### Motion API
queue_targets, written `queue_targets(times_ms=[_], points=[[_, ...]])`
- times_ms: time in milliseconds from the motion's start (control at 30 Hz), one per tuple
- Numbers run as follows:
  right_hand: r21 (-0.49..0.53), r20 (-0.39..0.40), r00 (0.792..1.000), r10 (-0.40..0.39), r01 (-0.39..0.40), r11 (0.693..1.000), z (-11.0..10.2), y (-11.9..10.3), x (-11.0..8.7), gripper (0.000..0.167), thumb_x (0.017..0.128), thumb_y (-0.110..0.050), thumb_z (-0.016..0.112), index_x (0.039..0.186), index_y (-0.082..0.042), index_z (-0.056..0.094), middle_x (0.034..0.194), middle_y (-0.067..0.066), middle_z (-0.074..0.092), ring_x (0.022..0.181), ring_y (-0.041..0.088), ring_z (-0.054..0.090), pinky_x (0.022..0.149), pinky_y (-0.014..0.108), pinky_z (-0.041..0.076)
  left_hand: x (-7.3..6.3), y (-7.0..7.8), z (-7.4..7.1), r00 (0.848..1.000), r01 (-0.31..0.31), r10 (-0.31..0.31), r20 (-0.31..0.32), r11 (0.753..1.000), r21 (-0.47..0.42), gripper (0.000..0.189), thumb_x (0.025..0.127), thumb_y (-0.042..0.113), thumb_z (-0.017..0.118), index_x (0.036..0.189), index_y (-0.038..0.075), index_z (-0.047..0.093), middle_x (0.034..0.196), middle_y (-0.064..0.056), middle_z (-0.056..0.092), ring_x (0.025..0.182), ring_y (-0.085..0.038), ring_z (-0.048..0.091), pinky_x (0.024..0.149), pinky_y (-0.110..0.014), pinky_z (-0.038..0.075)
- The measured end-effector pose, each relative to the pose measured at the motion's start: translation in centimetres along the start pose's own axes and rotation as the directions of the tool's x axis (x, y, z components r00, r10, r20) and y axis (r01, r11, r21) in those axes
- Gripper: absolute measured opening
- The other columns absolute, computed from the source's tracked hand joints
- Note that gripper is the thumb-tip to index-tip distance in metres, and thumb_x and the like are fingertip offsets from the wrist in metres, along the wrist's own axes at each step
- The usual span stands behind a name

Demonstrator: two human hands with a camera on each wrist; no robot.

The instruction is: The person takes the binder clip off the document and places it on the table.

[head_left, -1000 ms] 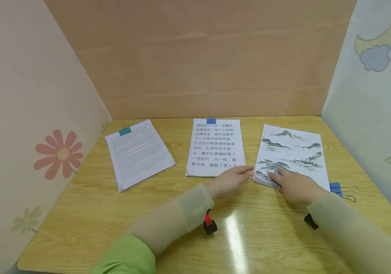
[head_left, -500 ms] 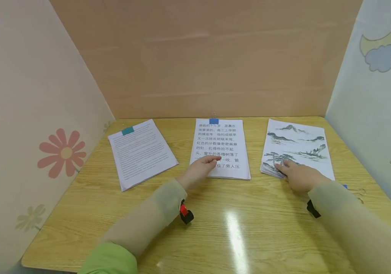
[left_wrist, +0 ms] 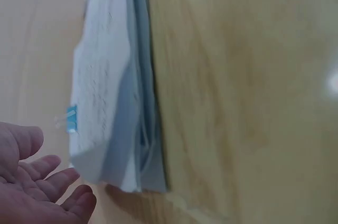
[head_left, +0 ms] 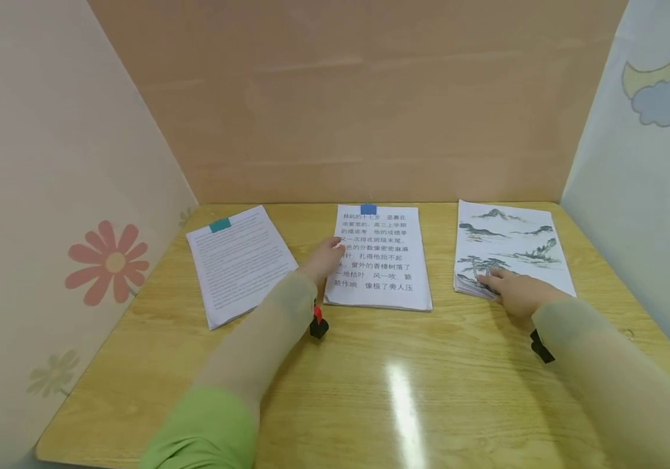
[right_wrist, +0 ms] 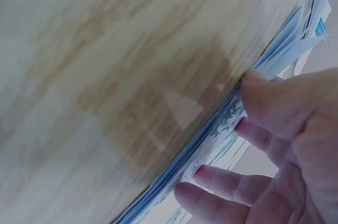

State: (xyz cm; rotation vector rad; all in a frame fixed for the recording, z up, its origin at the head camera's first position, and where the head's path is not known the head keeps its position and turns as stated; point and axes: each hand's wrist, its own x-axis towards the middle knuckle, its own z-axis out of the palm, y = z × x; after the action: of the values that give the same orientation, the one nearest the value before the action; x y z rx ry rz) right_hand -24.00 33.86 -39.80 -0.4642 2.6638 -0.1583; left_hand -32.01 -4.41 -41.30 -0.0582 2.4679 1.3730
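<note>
Three paper stacks lie on the wooden table [head_left: 335,391]. My left hand [head_left: 321,259] is beside the left edge of the middle stack [head_left: 378,260], which has large printed text and a blue binder clip [head_left: 368,209] on its top edge. In the left wrist view its fingers are loosely bent, with nothing in them. At the right, my right hand [head_left: 519,291] holds the near left corner of a stack printed with ink-wash mountains [head_left: 508,244]. Its thumb [right_wrist: 259,94] is at the paper's edge and the other fingers lie over the picture.
To the left, a tilted stack [head_left: 238,260] of finely printed text bears a teal binder clip [head_left: 220,225]. A brown back wall [head_left: 358,104] and pale side panels enclose the table. Part of a clip's wire handle [head_left: 627,333] shows past my right sleeve.
My left hand has swept left across the middle stack to its left edge. The mountain stack has shifted a little toward the back under my right hand, and my sleeve now covers its blue clip.
</note>
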Motion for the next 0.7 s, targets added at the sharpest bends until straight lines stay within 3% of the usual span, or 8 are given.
queue_targets(times_ms=[67, 167, 233, 300, 400, 500, 600, 700], points=[[-0.027, -0.006, 1.000, -0.011, 0.010, 1.000, -0.2, 0.1, 0.0, 0.053, 0.100, -0.007, 0.047, 0.150, -0.003, 0.030, 0.147, 0.036, 0.021, 0.105, 0.048, 0.056, 0.070, 0.042, 0.046, 1.2, -0.1, 0.0, 0.999, -0.001, 0.004, -0.039, 0.997, 0.073, 0.053, 0.103, 0.033, 0.042, 0.151, 0.014, 0.031, 0.152, -0.008, 0.035, 0.137, -0.027, 0.035, 0.113, -0.044, 0.026], [-0.044, -0.017, 1.000, -0.025, 0.024, 0.999, -0.2, 0.2, 0.1, 0.052, 0.099, -0.008, 0.049, 0.149, -0.003, 0.032, 0.146, 0.037, 0.023, 0.095, 0.043, 0.061, 0.070, 0.042, 0.046, 2.7, -0.3, 0.0, 0.997, 0.001, 0.015, -0.073, 0.976, 0.219, 0.057, 0.102, 0.033, 0.045, 0.152, 0.012, 0.028, 0.153, -0.008, 0.034, 0.140, -0.027, 0.031, 0.113, -0.042, 0.025], [-0.034, -0.017, 1.000, -0.024, 0.023, 0.999, 0.0, 0.2, 0.2, 0.052, 0.100, -0.007, 0.048, 0.149, -0.003, 0.031, 0.146, 0.037, 0.022, 0.075, 0.032, 0.063, 0.067, 0.039, 0.044, 3.1, -0.5, 0.0, 0.998, -0.006, 0.029, -0.054, 0.924, 0.383, 0.059, 0.101, 0.035, 0.046, 0.153, 0.013, 0.027, 0.155, -0.007, 0.031, 0.142, -0.028, 0.026, 0.115, -0.042, 0.022], [-0.021, -0.015, 1.000, -0.024, 0.024, 1.000, 0.3, 0.1, 0.3, 0.053, 0.100, -0.007, 0.047, 0.150, -0.004, 0.030, 0.147, 0.037, 0.021, 0.059, 0.022, 0.057, 0.064, 0.037, 0.042, 3.1, -0.7, -0.2, 1.000, -0.021, 0.029, -0.007, 0.840, 0.542, 0.061, 0.101, 0.038, 0.045, 0.154, 0.014, 0.025, 0.157, -0.007, 0.025, 0.143, -0.030, 0.021, 0.115, -0.044, 0.018], [-0.023, -0.019, 1.000, -0.023, 0.022, 0.999, 0.3, 0.0, 0.4, 0.053, 0.100, -0.007, 0.047, 0.150, -0.004, 0.030, 0.148, 0.036, 0.021, 0.060, 0.024, 0.057, 0.066, 0.038, 0.043, 2.6, -0.6, -0.3, 0.998, -0.058, 0.027, 0.056, 0.714, 0.698, 0.063, 0.101, 0.043, 0.041, 0.155, 0.017, 0.021, 0.160, -0.007, 0.015, 0.145, -0.034, 0.014, 0.115, -0.050, 0.013], [-0.032, -0.024, 0.999, -0.022, 0.021, 0.999, 0.1, -0.1, 0.3, 0.053, 0.099, -0.008, 0.049, 0.149, -0.004, 0.031, 0.147, 0.035, 0.022, 0.088, 0.041, 0.062, 0.072, 0.045, 0.047, 1.9, -0.3, -0.2, 0.998, -0.059, 0.014, 0.067, 0.666, 0.744, 0.064, 0.101, 0.048, 0.039, 0.155, 0.020, 0.020, 0.161, -0.005, 0.011, 0.146, -0.033, 0.011, 0.114, -0.056, 0.011], [-0.031, -0.021, 1.000, -0.019, 0.019, 0.999, -0.1, 0.0, 0.2, 0.054, 0.099, -0.007, 0.050, 0.149, -0.003, 0.032, 0.147, 0.035, 0.023, 0.108, 0.051, 0.054, 0.076, 0.049, 0.048, 1.1, 0.0, 0.1, 0.997, -0.060, 0.006, 0.072, 0.628, 0.776, 0.065, 0.100, 0.050, 0.040, 0.155, 0.020, 0.021, 0.161, -0.002, 0.011, 0.146, -0.032, 0.009, 0.113, -0.059, 0.009], [-0.029, -0.017, 1.000, -0.019, 0.019, 0.999, -0.1, 0.1, 0.1, 0.054, 0.099, -0.007, 0.049, 0.149, -0.003, 0.031, 0.147, 0.036, 0.022, 0.106, 0.050, 0.055, 0.073, 0.045, 0.048, 0.6, 0.1, 0.4, 0.996, -0.077, 0.008, 0.089, 0.578, 0.813, 0.067, 0.098, 0.052, 0.042, 0.154, 0.019, 0.024, 0.161, -0.002, 0.010, 0.146, -0.031, 0.008, 0.112, -0.061, 0.008]])
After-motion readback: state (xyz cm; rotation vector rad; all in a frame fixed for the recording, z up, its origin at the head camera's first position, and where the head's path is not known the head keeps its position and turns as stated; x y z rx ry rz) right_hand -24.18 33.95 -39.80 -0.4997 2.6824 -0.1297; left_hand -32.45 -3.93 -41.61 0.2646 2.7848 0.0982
